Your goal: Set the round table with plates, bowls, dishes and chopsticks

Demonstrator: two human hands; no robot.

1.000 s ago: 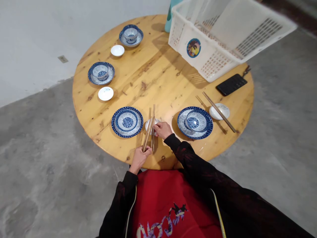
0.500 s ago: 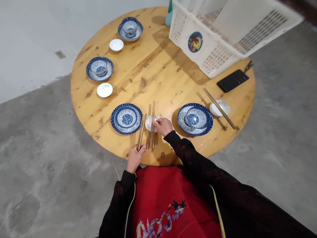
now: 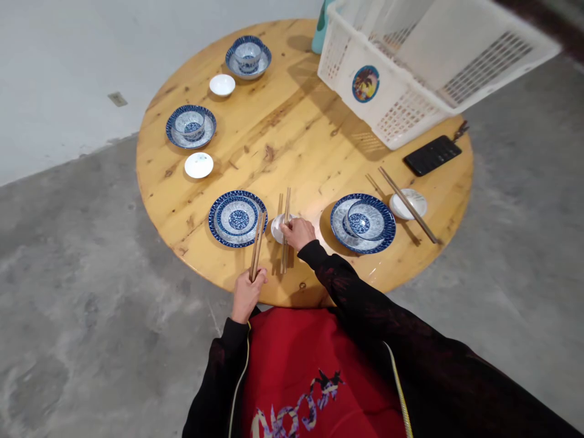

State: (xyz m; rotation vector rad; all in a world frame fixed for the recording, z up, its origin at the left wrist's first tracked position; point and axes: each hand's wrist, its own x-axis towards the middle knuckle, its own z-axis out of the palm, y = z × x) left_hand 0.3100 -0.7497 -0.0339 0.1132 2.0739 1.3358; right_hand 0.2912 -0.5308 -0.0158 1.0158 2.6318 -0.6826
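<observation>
My left hand [image 3: 247,293] is closed around several wooden chopsticks [image 3: 257,250] near the table's front edge. Their upper ends point away from me and overlap the right rim of a blue-and-white plate [image 3: 219,235], which has a matching bowl [image 3: 238,217] on it. With thumb and fingers, my right hand [image 3: 300,233] pinches another pair of chopsticks [image 3: 283,260]. This pair lies across a small white dish [image 3: 276,229], partly hidden by the hand. Right of that hand stands a second blue-rimmed plate [image 3: 343,234] with a bowl [image 3: 366,220] on it.
On the round wooden table [image 3: 292,152], chopsticks [image 3: 418,217] rest across a white dish [image 3: 401,210] at right. Behind are a black phone [image 3: 432,156], a white plastic basket [image 3: 392,115] and a teal object [image 3: 320,33]. More plates [image 3: 176,135] with bowls and small dishes [image 3: 199,165] line the left.
The whole view has shifted slightly. The chopsticks in my left hand have swung a little left, toward the plate. My right hand stays at the pair on the small dish.
</observation>
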